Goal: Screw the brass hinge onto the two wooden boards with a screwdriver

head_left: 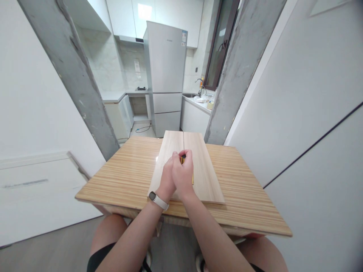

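Observation:
Two pale wooden boards (202, 162) lie side by side on the table, with a dark seam between them. My right hand (183, 176) is closed over the seam, its fingers curled around a small yellow-and-black object (183, 160) that is mostly hidden. Pressed against it from the left is my left hand (168, 176), also closed; its fingers are largely covered by the right one. A thin yellow strip (193, 179) shows beside the right hand, close to the board surface. On my left wrist sits a watch (159, 200) with a light band.
The wood-grain table (241, 177) extends on both sides of the boards. Beyond it stand a silver fridge (167, 64) and a counter with a sink and faucet (200, 85). Grey pillars and white panels flank the table. My knees are under its front edge.

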### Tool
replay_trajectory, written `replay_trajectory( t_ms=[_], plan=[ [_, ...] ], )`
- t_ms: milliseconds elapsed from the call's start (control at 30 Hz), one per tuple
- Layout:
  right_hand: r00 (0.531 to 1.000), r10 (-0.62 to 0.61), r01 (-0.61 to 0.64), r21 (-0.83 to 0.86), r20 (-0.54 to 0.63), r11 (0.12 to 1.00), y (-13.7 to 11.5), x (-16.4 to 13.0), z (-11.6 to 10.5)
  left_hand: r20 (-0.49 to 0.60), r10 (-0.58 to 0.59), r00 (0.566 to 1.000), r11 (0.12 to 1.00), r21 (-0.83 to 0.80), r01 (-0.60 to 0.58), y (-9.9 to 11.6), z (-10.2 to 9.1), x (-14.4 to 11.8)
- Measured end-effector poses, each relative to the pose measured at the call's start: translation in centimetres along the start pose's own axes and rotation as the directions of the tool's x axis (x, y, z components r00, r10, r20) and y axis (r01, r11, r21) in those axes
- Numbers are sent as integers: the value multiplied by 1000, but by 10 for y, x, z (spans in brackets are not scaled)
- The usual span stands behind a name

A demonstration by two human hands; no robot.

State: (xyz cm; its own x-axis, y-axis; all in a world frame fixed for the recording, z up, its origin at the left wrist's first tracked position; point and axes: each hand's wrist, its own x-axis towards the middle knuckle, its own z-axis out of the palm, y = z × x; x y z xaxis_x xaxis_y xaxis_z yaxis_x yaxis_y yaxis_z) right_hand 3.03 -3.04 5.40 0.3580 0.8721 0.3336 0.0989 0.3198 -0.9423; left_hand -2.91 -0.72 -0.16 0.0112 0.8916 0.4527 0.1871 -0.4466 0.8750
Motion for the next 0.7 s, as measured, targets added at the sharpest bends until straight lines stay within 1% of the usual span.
replay_trajectory(
  t_ms=[67,100,167,200,233,267,333,400,433,467,500,533,567,633,667,700],
  plan=[
    [1000,-28,28,15,8,999,7,14,-2,21,16,1000,999,30,-16,4,-5,-1],
    [999,-27,25,45,40,999,11,22,-4,37,17,999,999,27,-18,6,-8,-2],
    [987,1,-17,100,163,995,18,40,-9,125,7,992,999,-46,-1,8,-14,-1],
    [966,20,-50,112,257,992,20,48,-12,168,1,986,996,-89,14,8,-17,0],
    [935,37,-85,121,354,989,21,56,-14,204,-5,979,991,-132,33,7,-19,2],
    [893,51,-120,128,447,985,21,62,-16,236,-10,972,983,-175,52,6,-20,3],
    [805,67,-187,145,590,972,20,71,-18,282,-12,959,963,-256,88,3,-21,7],
    [738,74,-236,154,671,960,18,74,-20,295,-15,955,950,-293,106,-1,-21,9],
    [716,69,-241,154,694,958,16,74,-20,287,-17,958,952,-287,103,-2,-21,10],
    [705,58,-233,154,707,960,15,73,-21,269,-20,963,958,-269,95,-3,-21,10],
    [710,41,-215,161,703,963,14,71,-22,247,-23,969,966,-244,85,-4,-21,10],
    [735,20,-188,176,678,966,14,68,-23,221,-25,975,974,-216,74,-5,-21,10],
    [775,-2,-157,195,631,968,13,64,-24,197,-25,980,981,-185,62,-5,-21,10],
    [880,-31,-83,218,475,972,14,55,-25,141,-13,990,994,-105,28,-6,-20,9],
    [922,-45,-42,213,385,976,14,49,-26,110,0,994,998,-55,6,-6,-20,8],
    [950,-59,-2,198,305,980,13,43,-27,80,16,997,1000,-3,-16,-6,-19,7]
  ],
)
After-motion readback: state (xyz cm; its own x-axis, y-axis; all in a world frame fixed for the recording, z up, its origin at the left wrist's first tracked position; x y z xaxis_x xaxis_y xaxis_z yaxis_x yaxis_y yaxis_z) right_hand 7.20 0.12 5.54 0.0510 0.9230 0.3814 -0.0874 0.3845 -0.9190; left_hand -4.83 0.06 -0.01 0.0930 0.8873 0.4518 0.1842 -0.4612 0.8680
